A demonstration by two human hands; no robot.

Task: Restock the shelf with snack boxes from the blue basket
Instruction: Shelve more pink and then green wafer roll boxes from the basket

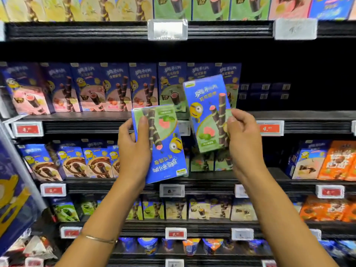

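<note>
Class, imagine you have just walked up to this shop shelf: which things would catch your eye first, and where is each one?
At the centre, the left hand holds an upside-down wafer-roll box, and the right hand pinches an upright box of the same kind beside it. Behind them, the row of blue boxes ends at a dark gap to the right. Bright orange boxes sit at the lower right.

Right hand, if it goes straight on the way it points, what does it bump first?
Probably the last green box on the shelf, just behind the held box. The right hand points up toward that end, beside a dark gap. Depth is unclear.
</note>
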